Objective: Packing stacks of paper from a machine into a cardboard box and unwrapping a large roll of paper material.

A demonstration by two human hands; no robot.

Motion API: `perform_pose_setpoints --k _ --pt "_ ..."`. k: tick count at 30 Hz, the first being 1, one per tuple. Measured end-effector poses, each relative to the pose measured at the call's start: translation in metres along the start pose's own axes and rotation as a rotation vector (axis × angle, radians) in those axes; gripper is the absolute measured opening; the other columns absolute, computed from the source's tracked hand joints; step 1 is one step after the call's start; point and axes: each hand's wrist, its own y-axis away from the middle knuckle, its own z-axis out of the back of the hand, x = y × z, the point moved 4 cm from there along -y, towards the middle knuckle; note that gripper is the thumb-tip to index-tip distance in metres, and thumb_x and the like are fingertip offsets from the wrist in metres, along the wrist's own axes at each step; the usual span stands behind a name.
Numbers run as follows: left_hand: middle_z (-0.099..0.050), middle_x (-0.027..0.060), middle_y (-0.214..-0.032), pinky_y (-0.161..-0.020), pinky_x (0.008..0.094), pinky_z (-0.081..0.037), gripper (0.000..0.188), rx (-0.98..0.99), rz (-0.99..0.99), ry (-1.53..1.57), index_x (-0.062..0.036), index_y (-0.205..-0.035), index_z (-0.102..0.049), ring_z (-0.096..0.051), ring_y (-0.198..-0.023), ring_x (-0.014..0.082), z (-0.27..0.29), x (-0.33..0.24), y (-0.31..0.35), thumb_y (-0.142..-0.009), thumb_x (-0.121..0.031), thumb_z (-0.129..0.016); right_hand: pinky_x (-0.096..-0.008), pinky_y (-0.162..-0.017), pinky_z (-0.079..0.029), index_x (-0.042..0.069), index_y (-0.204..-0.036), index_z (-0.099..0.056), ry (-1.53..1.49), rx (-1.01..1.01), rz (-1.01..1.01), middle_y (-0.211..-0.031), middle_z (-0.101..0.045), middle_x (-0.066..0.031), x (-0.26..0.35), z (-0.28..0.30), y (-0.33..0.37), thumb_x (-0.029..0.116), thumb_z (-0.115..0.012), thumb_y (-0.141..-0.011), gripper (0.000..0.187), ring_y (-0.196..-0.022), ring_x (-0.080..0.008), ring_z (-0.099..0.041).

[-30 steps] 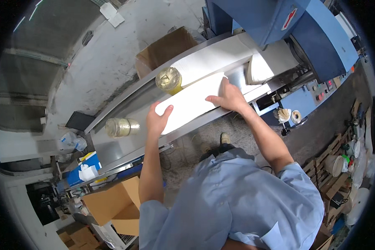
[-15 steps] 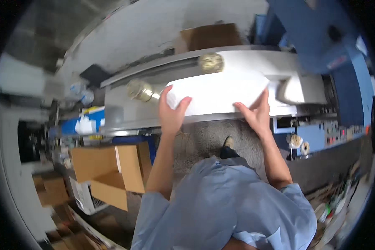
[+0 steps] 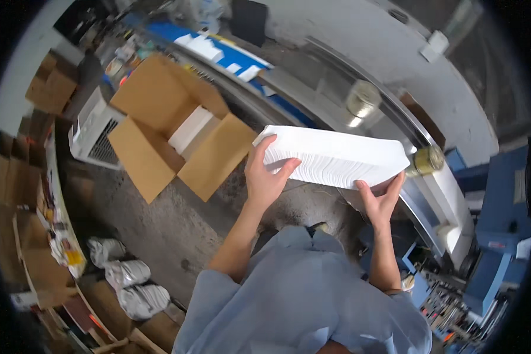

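Observation:
Between my two hands is a long stack of white paper sheets, its many layered edges fanned along the near side. My left hand grips the left end, thumb on the near face and fingers round the end. At the right end my right hand clasps it the same way. The stack is held up in front of my body, above the floor and off the metal table. Left of it stands an open cardboard box with its flaps spread; a white stack lies inside.
Two metallic, gold-toned cylinders, one farther off and another by my right hand, stand on the metal table. A blue conveyor carries white pieces. A white vented appliance sits beside the box. Silver bags lie lower left; blue machinery is at right.
The paper stack has come away from the metal table, still between both hands. My view has turned left, so the cardboard box now sits closer to the stack.

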Motion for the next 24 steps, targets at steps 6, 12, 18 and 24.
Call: perform_pose_setpoints --k 6,12,18,24 --pt "-0.060 0.0176 -0.114 -0.090 0.0387 -0.049 0.061 -0.237 0.097 -0.027 -0.0051 -0.122 -0.057 -0.061 -0.105 0.0326 0.159 0.042 0.004 -0.071 -0.021 -0.086 -0.0372 -0.105 -0.034 -0.001 -0.144 -0.028 -0.126 0.244 0.019 -0.134 -0.044 -0.0153 0.075 -0.150 0.014 0.023 -0.086 -0.070 0.097 -0.124 -0.0258 -0.044" --pt "-0.060 0.0172 -0.115 -0.091 0.0389 -0.048 0.062 -0.409 0.083 -0.190 -0.0052 -0.123 -0.056 -0.059 -0.107 0.0325 0.277 0.033 -0.020 -0.071 -0.021 -0.085 -0.0356 -0.101 -0.039 -0.001 -0.144 -0.028 -0.255 0.381 0.095 -0.131 -0.048 -0.0155 0.128 -0.273 0.009 0.018 -0.084 -0.073 0.093 -0.118 -0.0231 -0.050" --pt "-0.058 0.0193 -0.120 -0.097 0.0396 -0.043 0.063 -0.561 0.017 -0.213 -0.0009 -0.125 -0.055 -0.056 -0.113 0.0319 0.367 0.044 -0.080 -0.073 -0.022 -0.084 -0.0377 -0.101 -0.041 -0.002 -0.142 -0.029 -0.289 0.468 0.284 -0.129 -0.050 -0.0174 0.189 -0.401 -0.033 0.023 -0.084 -0.073 0.091 -0.119 -0.0248 -0.051" --pt "-0.055 0.0202 -0.122 -0.099 0.0389 -0.042 0.061 -0.670 0.011 -0.133 0.0010 -0.125 -0.054 -0.053 -0.116 0.0302 0.437 0.088 -0.192 -0.077 -0.025 -0.082 -0.0393 -0.102 -0.041 -0.001 -0.142 -0.029 -0.276 0.521 0.336 -0.130 -0.050 -0.0188 0.202 -0.564 -0.101 0.027 -0.084 -0.073 0.092 -0.120 -0.0265 -0.051"
